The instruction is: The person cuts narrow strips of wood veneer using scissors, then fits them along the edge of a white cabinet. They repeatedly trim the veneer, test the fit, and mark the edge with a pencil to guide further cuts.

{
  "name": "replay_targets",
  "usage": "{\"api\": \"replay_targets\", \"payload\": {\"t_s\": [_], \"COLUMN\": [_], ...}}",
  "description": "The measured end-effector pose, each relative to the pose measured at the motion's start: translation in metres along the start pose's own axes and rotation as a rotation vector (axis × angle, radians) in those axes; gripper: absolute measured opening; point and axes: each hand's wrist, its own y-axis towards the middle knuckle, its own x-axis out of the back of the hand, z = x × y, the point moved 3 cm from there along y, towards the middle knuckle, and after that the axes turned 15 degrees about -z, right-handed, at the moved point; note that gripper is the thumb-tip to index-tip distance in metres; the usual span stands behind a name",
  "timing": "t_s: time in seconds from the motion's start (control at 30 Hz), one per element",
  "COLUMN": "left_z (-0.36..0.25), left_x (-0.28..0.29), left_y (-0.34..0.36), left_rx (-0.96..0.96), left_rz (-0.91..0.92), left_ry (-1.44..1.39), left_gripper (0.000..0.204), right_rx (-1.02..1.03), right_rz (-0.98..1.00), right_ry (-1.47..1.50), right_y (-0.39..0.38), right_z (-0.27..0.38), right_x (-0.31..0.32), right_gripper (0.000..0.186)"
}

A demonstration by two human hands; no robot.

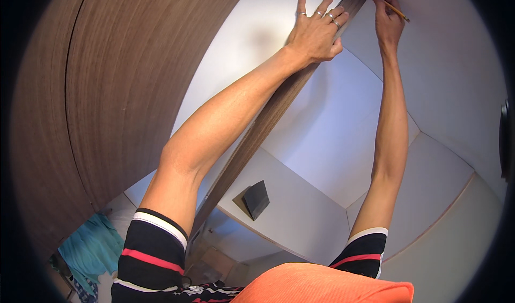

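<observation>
My left hand (316, 37) is pressed against a long dark wooden board (263, 126) near the top of the view, its ringed fingers spread. The board runs diagonally from the lower middle up to the upper right, and part of it is hidden behind my left arm. My right hand (387, 21) pinches a yellow pencil (399, 14), its point at the white wall (434, 51) just right of the board's upper end.
A wood-grain panel (107, 78) fills the left. Below, a dark angular object (255, 200) sits on a white shelf (295, 217). Turquoise cloth (94, 244) hangs at lower left. An orange surface (322, 287) is at the bottom edge, and a dark object (504, 142) at the right rim.
</observation>
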Motion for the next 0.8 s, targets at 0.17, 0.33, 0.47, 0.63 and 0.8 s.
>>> {"api": "replay_targets", "payload": {"t_s": [0.17,0.33,0.47,0.63,0.8], "left_z": [0.0002,0.0003,0.0001,-0.0001,0.0001], "left_x": [-0.0016,-0.0020,-0.0008,-0.0010,0.0000], "left_y": [0.0004,0.0009,0.0013,0.0017,0.0018], "left_rx": [0.003,0.006,0.000,0.011,0.006], "left_rz": [0.000,0.042,0.009,0.003,-0.011], "left_ry": [0.005,0.014,0.014,-0.005,0.002], "left_gripper": [0.061,0.062,0.062,0.061,0.061], "right_rx": [-0.049,-0.038,-0.019,-0.009,0.003], "right_rz": [-0.014,-0.005,-0.011,-0.016,-0.015], "right_ry": [-0.019,-0.052,-0.025,-0.052,-0.074], "right_y": [-0.0002,0.0013,0.0012,0.0006,0.0017], "right_z": [-0.0035,-0.0028,-0.0010,0.0009,0.0027], "right_x": [-0.0040,-0.0056,-0.0073,-0.0078,-0.0085], "right_gripper": [0.029,0.031,0.031,0.031,0.030]}}
